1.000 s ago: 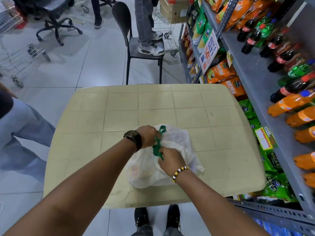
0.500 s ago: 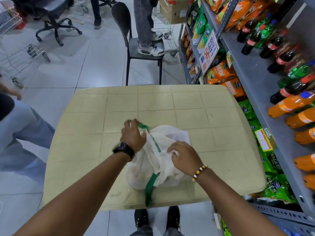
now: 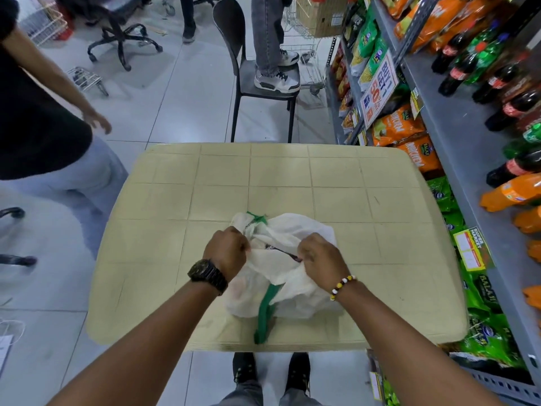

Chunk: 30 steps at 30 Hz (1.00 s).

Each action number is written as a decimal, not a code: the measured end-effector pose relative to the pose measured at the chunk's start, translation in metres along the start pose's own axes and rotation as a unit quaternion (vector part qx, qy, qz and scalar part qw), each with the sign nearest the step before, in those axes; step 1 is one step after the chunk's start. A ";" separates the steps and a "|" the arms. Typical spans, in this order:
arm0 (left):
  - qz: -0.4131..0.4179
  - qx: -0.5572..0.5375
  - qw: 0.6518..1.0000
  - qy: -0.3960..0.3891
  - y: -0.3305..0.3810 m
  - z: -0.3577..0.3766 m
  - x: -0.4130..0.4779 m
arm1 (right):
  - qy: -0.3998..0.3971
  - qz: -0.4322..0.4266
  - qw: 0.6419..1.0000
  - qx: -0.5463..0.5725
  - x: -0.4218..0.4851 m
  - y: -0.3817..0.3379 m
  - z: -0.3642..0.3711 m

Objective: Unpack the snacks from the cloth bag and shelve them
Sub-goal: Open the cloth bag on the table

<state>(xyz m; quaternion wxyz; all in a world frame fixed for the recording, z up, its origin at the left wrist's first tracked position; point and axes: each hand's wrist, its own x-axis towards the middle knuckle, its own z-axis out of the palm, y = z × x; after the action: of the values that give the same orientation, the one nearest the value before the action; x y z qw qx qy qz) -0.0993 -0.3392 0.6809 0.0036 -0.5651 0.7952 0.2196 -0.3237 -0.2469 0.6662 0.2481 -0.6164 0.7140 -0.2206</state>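
Cloth bag (image 3: 289, 273), white with green handles, lies slumped on the near half of the bench (image 3: 205, 183), a little below the middle of the frame. One green handle (image 3: 265, 312) trails from it toward the near edge of the bench; the other shows as a small green loop at the bag's far side. The left hand (image 3: 228, 253) and the right hand (image 3: 320, 260) each grip a bunch of the white cloth at the bag's mouth, fingers curled tight into fists around the fabric and set apart from one another — a hold that looks meant to stretch the mouth open so the contents can be reached. A dark slit shows between the two fists, but what lies inside is too hidden to name; no snack is out on the bench yet, so the unpacking seems barely begun.

A watch (image 3: 207, 273) sits on the left wrist and a beaded bracelet (image 3: 342, 285) on the right. Along the right side of the frame runs the shelf (image 3: 468, 159), close beside the bench, with orange and green snack packets below and soft-drink bottles above — handy, I judge, for shelving what comes out. In the upper middle stands a chair (image 3: 257, 92) with someone's feet on its seat; another person stands at the left edge.
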 end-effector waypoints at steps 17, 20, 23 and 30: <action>-0.184 0.111 0.975 -0.059 -0.054 -0.012 -0.042 | -0.133 0.154 0.938 -0.282 -0.028 0.055 -0.058; -0.189 0.114 0.967 -0.124 -0.042 -0.016 -0.041 | -0.204 0.197 0.913 -0.292 -0.026 0.057 -0.059; -0.187 0.133 0.958 -0.172 -0.020 -0.014 -0.046 | -0.232 0.252 0.901 -0.267 -0.022 0.062 -0.061; 0.200 0.185 0.961 -0.045 0.024 0.053 -0.062 | -0.066 0.103 0.981 -0.153 -0.014 0.055 -0.029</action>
<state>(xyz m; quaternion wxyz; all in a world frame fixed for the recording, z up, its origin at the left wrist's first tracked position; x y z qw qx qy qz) -0.1114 -0.2587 0.6575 0.0997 -0.3737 0.9178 0.0896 -0.3822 -0.2250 0.6561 0.2186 -0.5835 0.7810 -0.0410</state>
